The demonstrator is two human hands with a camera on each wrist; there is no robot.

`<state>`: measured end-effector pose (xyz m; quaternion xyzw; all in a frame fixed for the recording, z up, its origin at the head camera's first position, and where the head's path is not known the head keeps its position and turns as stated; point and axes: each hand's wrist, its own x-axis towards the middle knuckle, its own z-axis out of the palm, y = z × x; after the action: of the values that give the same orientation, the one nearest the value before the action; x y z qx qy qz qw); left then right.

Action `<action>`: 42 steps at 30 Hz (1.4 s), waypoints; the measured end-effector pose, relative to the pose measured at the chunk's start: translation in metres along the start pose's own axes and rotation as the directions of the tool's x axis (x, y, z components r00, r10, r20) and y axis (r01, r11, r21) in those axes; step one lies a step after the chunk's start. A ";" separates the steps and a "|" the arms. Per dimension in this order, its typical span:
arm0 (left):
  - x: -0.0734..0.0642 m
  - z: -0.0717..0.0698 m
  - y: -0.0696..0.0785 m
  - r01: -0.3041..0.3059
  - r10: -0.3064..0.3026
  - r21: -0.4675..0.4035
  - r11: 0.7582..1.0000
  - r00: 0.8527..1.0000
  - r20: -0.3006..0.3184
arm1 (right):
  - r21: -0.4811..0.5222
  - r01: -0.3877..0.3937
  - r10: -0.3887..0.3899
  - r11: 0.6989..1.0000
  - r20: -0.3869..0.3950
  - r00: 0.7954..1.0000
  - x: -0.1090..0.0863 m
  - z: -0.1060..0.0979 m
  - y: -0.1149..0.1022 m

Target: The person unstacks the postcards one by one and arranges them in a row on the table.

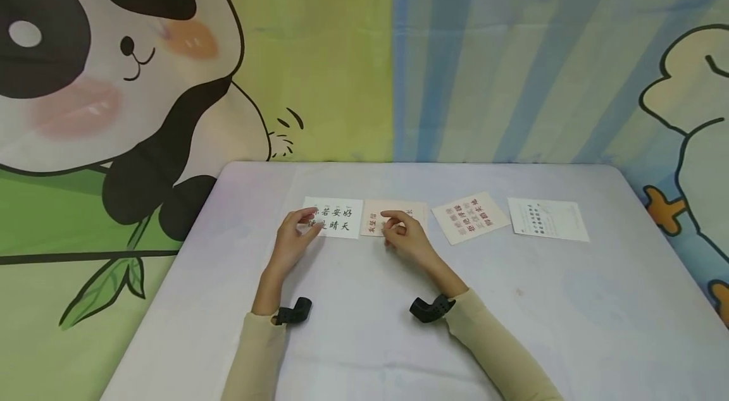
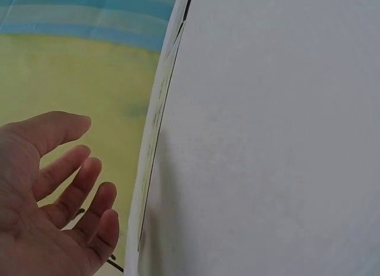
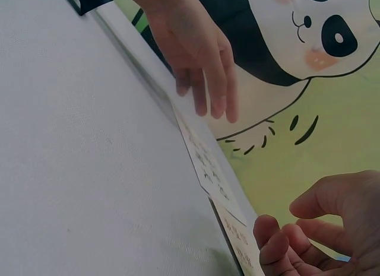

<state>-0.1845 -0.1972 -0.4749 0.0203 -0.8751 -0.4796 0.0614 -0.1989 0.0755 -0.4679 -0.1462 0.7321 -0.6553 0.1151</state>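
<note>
Above the left part of a white card with black writing hovers my left hand, its fingers loosely bent and thumb apart. The left wrist view shows nothing between that hand's fingers. My right hand is over a pale pink card with red writing, covering its middle. In the right wrist view, the right fingers curl loosely, the thumb stands away from them, and nothing is held. These two cards lie side by side, edges close together.
Farther right lie a tilted pink card with red writing and a white card with small dark print. All rest on a white-covered table. Behind it hangs a cartoon panda backdrop. Each wrist wears a black camera.
</note>
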 end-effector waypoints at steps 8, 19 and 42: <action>-0.005 0.023 0.021 -0.072 0.075 -0.048 0.996 0.994 0.073 | 0.007 -0.003 0.004 1.000 -0.035 0.999 -0.016 -0.015 -0.022; -0.018 0.070 0.057 -0.098 0.154 -0.286 0.953 0.972 0.177 | 0.003 0.037 -0.035 0.999 -0.220 0.975 -0.023 -0.049 0.021; -0.031 0.158 0.109 -0.135 0.261 -0.284 0.949 0.843 0.471 | -0.219 -0.123 0.002 0.968 -0.485 0.874 -0.078 -0.146 0.039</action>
<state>-0.1718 -0.0031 -0.4699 -0.2039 -0.7936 -0.5611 -0.1173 -0.1813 0.2434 -0.4912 0.0322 0.8166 -0.5723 -0.0680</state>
